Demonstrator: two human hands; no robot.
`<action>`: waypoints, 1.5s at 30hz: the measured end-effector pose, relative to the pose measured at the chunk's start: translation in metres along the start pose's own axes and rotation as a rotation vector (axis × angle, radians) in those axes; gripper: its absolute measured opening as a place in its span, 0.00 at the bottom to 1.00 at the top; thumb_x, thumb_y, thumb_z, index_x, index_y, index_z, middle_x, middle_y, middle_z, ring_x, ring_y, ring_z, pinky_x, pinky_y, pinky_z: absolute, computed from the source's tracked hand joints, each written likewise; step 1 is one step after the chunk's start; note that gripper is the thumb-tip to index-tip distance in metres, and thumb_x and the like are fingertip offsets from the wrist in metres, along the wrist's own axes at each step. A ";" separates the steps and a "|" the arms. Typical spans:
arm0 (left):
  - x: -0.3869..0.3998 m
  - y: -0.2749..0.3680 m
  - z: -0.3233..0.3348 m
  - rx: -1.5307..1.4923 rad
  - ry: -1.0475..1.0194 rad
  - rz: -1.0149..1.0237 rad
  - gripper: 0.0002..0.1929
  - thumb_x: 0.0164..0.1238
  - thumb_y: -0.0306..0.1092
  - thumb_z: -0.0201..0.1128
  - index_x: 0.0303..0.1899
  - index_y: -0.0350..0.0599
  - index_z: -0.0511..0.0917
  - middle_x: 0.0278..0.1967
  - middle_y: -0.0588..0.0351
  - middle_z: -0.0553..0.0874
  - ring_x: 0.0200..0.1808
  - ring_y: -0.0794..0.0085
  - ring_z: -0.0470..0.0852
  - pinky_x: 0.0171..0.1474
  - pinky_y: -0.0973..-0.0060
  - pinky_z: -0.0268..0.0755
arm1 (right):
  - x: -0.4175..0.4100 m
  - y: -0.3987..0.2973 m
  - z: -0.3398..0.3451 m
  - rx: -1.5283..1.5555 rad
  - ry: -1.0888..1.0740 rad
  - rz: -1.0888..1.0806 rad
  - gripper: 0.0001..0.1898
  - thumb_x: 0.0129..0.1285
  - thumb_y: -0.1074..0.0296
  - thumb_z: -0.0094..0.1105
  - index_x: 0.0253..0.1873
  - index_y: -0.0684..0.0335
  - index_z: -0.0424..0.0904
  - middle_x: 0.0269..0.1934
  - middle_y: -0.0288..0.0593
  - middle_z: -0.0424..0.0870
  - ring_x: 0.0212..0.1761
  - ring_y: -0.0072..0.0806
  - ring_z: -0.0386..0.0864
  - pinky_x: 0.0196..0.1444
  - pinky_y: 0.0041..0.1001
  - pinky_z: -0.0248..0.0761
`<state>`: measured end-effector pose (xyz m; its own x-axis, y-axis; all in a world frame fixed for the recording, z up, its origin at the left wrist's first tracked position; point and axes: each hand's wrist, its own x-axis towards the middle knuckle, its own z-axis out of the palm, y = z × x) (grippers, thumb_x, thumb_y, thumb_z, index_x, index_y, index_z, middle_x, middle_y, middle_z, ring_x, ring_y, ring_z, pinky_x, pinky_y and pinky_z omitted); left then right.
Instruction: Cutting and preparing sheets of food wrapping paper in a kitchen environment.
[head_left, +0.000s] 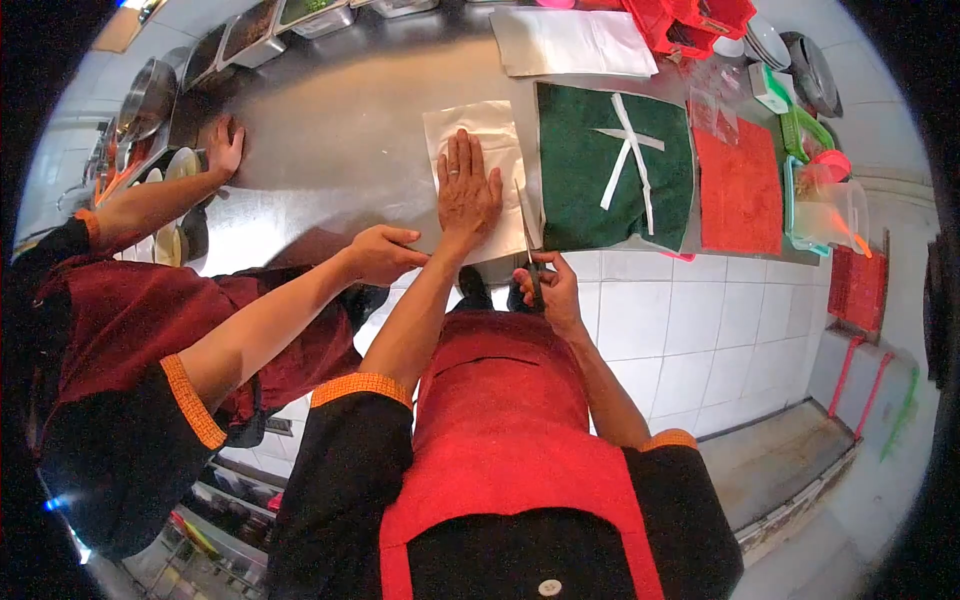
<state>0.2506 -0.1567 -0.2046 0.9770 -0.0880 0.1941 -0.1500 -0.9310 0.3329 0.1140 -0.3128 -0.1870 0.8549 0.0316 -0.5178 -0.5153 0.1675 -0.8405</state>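
Note:
My left hand (469, 187) lies flat, palm down, on a pale sheet, perhaps paper or thin plastic (435, 127), at the front edge of a steel counter. Scissors (529, 217) are in my right hand (551, 289), just past the counter edge. Their blades point away from me along the sheet's right side; whether they touch it I cannot tell. Right of them, several white strips (636, 165) lie crossed on a dark green cloth (570, 202).
A co-worker stands close at left, one hand (386, 255) near my left forearm, the other (225, 150) on the steel counter (337, 135). White sheets (574, 45) lie behind the green cloth. At right are a red cloth (739, 187), a clear plastic jug (832, 210) and baskets. Metal food pans (251, 37) line the back left.

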 end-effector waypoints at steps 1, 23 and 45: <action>0.000 0.000 0.000 0.007 -0.001 0.000 0.32 0.73 0.45 0.41 0.71 0.34 0.51 0.74 0.44 0.48 0.76 0.57 0.44 0.75 0.60 0.33 | -0.001 -0.001 0.001 -0.001 0.001 0.001 0.26 0.53 0.60 0.75 0.51 0.64 0.70 0.25 0.38 0.80 0.18 0.16 0.71 0.18 0.17 0.64; 0.001 -0.001 -0.001 0.021 0.025 0.004 0.31 0.73 0.44 0.44 0.71 0.34 0.54 0.74 0.44 0.51 0.76 0.57 0.47 0.75 0.58 0.37 | 0.005 -0.010 0.009 0.035 0.023 0.056 0.24 0.53 0.62 0.75 0.50 0.65 0.71 0.25 0.38 0.80 0.18 0.16 0.71 0.18 0.18 0.63; 0.003 -0.002 0.001 0.032 0.015 -0.001 0.31 0.73 0.44 0.43 0.71 0.35 0.53 0.74 0.45 0.50 0.76 0.58 0.46 0.75 0.58 0.37 | 0.011 -0.018 0.012 0.005 0.051 0.022 0.21 0.55 0.64 0.74 0.48 0.63 0.73 0.23 0.36 0.80 0.18 0.15 0.71 0.17 0.17 0.61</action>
<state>0.2539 -0.1555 -0.2051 0.9748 -0.0819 0.2074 -0.1438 -0.9418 0.3039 0.1332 -0.3037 -0.1758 0.8390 -0.0144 -0.5440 -0.5338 0.1723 -0.8278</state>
